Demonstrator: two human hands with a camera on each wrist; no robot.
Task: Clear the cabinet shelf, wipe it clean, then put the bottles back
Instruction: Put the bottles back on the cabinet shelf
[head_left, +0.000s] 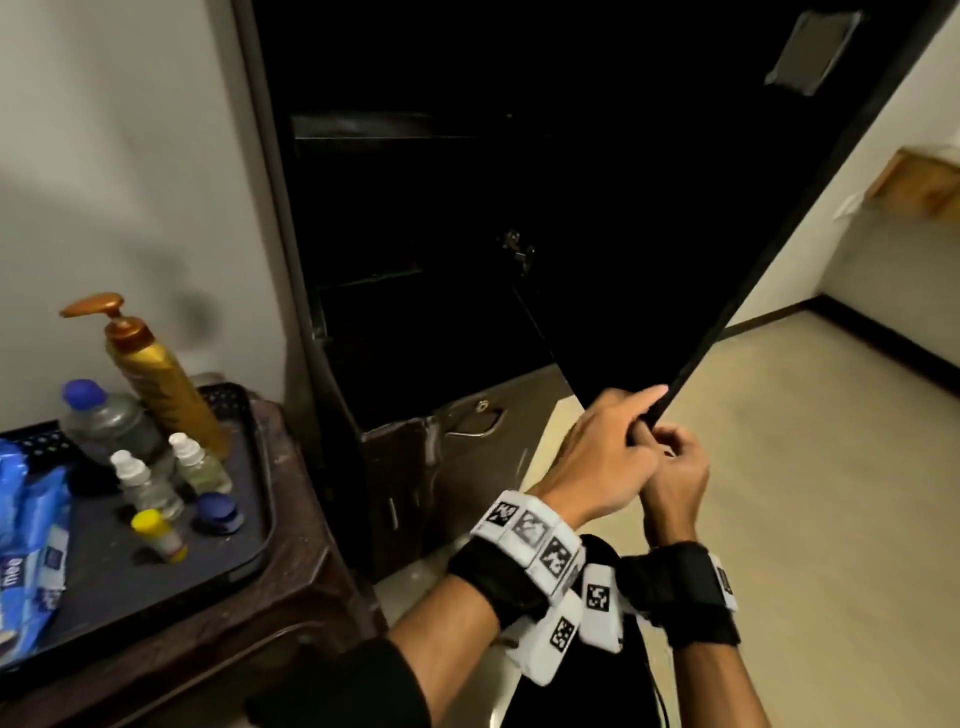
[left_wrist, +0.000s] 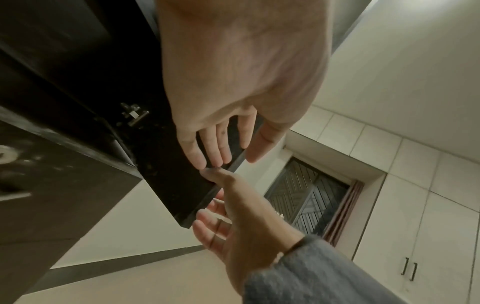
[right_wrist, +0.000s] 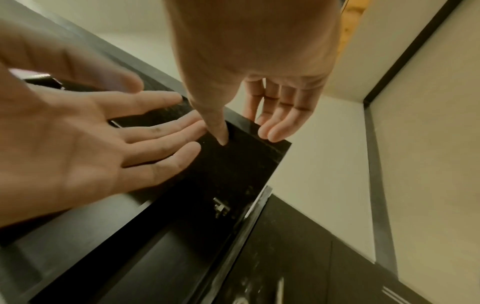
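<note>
Left hand: your left hand (head_left: 597, 457) is on the free edge of the cabinet door (head_left: 649, 208), fingers laid fairly straight on its inner face, thumb on the outer side.
Right hand: your right hand (head_left: 675, 467) pinches the same door edge just below, thumb inside, fingers curled round the outside.
Door: swung open toward you, between you and the dark cabinet.
Shelf: the cabinet shelf (head_left: 363, 127) looks bare, though it's too dark in there to be sure.
Bottles: the bottles (head_left: 150, 452) stand on a black tray (head_left: 244, 519) on the small desk (head_left: 291, 571), far left of your hands.
Risk: the hands sit stacked tight at the door's corner; slam it shut and I'd say your fingers get caught against the frame.
Risk two: shut it now and the bottles likely stay out on the tray.
</note>
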